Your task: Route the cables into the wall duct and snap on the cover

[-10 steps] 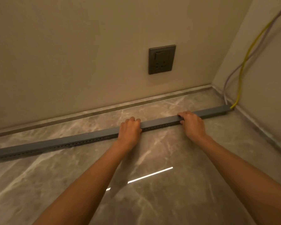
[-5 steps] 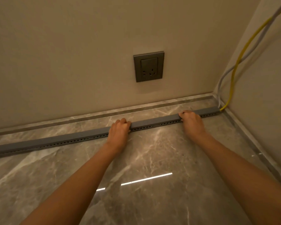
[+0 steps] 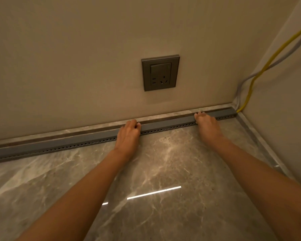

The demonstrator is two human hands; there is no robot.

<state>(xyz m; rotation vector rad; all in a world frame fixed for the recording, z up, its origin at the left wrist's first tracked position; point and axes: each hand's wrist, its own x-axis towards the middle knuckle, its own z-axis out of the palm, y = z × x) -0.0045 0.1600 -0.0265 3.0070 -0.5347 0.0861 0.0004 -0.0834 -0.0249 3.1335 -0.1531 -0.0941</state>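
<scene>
A long grey duct [image 3: 167,126] with a row of small holes along its front lies on the marble floor, tight against the skirting of the far wall. Its cover is on, so nothing inside shows. My left hand [image 3: 128,134] grips it near the middle, fingers curled over its top. My right hand [image 3: 207,124] rests on it further right, fingers over the top edge. A yellow cable [image 3: 255,79] and a grey cable [image 3: 241,84] come down the right wall and enter the duct's right end at the corner.
A dark grey wall socket [image 3: 160,73] sits on the far wall above the duct. The right wall [image 3: 285,101] meets the far wall at the corner. Glossy marble floor [image 3: 163,171] spreads out in front, with a bright light streak reflected on it.
The duct has slid away from me across the floor and now lies against the skirting. Both hands moved with it, keeping their hold.
</scene>
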